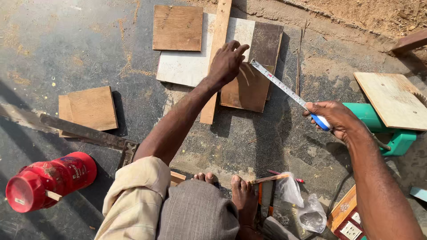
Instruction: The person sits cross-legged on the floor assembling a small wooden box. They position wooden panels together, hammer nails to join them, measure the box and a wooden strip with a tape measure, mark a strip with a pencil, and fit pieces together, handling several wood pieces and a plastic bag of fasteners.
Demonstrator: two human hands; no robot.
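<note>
Tape measure [320, 121] case is gripped in the right hand [336, 119], blade [278, 82] run out to the left hand [227, 62], whose spread fingers pin its tip by the wooden strip [215, 58]. Measuring step, I'd say; next needs the blade flat and a mark at the reading.

A dusty dark floor [66, 49] carries a white board [187, 66], with a brown square [178, 27] just above it, another square [91, 109] and saw [80, 131] left, and a red jar [49, 180] lower left.
</note>
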